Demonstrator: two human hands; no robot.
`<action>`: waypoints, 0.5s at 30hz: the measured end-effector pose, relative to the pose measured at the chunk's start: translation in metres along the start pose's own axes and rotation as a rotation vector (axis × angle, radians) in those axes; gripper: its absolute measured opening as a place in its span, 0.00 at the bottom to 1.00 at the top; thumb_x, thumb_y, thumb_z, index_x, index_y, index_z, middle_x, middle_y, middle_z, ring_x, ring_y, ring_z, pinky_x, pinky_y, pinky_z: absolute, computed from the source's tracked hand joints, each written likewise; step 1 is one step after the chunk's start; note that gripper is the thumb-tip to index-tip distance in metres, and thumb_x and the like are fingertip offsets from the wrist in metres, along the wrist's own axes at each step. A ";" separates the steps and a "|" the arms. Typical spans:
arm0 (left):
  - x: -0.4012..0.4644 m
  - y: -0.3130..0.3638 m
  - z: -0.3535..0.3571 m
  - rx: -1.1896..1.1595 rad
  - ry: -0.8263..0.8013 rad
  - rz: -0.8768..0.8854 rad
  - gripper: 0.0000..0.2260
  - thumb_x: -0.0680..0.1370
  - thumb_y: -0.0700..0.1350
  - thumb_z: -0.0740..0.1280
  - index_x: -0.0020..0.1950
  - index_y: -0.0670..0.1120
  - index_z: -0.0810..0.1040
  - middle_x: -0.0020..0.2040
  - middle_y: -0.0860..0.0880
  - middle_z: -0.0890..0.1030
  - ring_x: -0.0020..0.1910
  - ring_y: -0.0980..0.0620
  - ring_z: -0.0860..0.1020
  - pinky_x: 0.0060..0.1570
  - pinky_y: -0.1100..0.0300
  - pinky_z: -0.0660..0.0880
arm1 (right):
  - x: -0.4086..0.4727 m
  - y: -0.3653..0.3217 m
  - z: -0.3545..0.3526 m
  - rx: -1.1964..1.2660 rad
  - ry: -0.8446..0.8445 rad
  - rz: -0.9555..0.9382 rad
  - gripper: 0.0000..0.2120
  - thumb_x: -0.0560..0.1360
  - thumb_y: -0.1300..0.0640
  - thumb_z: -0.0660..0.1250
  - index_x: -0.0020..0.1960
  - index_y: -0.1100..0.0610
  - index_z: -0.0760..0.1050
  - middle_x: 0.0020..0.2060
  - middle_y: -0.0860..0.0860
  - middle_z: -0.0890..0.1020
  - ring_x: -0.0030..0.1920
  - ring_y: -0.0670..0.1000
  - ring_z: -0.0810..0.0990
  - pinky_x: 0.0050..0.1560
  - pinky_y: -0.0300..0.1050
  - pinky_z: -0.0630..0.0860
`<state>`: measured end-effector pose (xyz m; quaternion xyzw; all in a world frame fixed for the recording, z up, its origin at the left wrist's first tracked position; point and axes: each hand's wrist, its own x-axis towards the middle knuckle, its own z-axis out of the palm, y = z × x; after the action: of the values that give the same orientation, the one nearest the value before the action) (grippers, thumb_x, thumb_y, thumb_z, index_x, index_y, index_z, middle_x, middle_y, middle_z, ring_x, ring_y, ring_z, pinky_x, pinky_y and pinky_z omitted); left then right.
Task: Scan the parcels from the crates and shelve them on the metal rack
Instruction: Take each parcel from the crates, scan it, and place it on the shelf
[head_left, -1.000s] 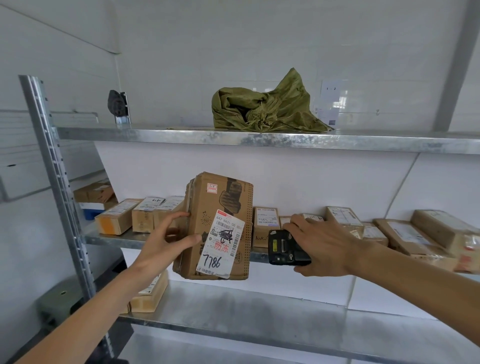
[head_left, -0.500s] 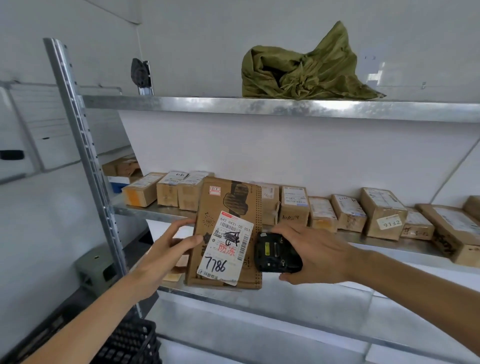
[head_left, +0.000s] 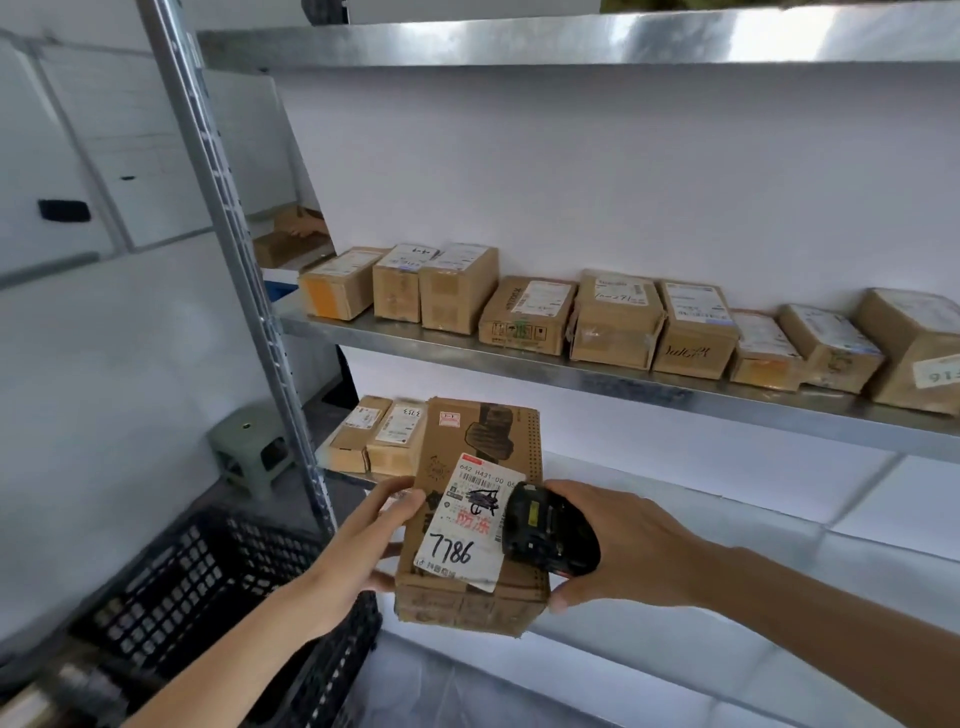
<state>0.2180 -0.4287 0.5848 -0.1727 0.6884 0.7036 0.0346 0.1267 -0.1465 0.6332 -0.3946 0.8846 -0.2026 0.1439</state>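
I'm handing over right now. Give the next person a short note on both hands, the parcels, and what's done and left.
Left hand: grips the left side of the brown cardboard parcel marked 7786.
Right hand: holds the black handheld scanner against the parcel's white label.
Done: nine parcels line the middle metal shelf; two sit on the lower shelf.
Left: shelve this parcel, then return to the black plastic crate.

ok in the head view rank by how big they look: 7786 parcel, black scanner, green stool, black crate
1. black crate
2. 7786 parcel, though near the camera
3. green stool and black scanner look alike; the stool sits farther off, so unranked
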 end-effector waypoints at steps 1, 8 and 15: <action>0.003 -0.004 -0.002 0.004 -0.002 -0.007 0.14 0.80 0.58 0.65 0.65 0.61 0.74 0.55 0.48 0.86 0.53 0.43 0.85 0.57 0.29 0.76 | 0.004 0.001 0.007 0.002 -0.003 0.007 0.43 0.65 0.34 0.79 0.74 0.38 0.62 0.66 0.33 0.75 0.62 0.39 0.75 0.55 0.32 0.69; 0.039 -0.029 -0.021 0.021 -0.068 -0.047 0.24 0.73 0.63 0.74 0.67 0.62 0.74 0.57 0.49 0.86 0.56 0.47 0.84 0.61 0.32 0.76 | 0.035 0.021 0.046 0.029 0.014 0.083 0.43 0.64 0.30 0.77 0.74 0.35 0.63 0.66 0.30 0.76 0.62 0.39 0.77 0.58 0.34 0.72; 0.109 -0.039 -0.039 0.078 -0.147 -0.098 0.27 0.75 0.57 0.73 0.73 0.64 0.69 0.61 0.52 0.83 0.61 0.56 0.81 0.63 0.42 0.77 | 0.091 0.058 0.054 0.056 0.008 0.123 0.43 0.64 0.30 0.76 0.74 0.31 0.62 0.64 0.28 0.76 0.61 0.38 0.77 0.59 0.37 0.74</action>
<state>0.1351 -0.4858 0.5160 -0.1527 0.7016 0.6844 0.1263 0.0529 -0.1933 0.5500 -0.3348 0.9017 -0.2194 0.1636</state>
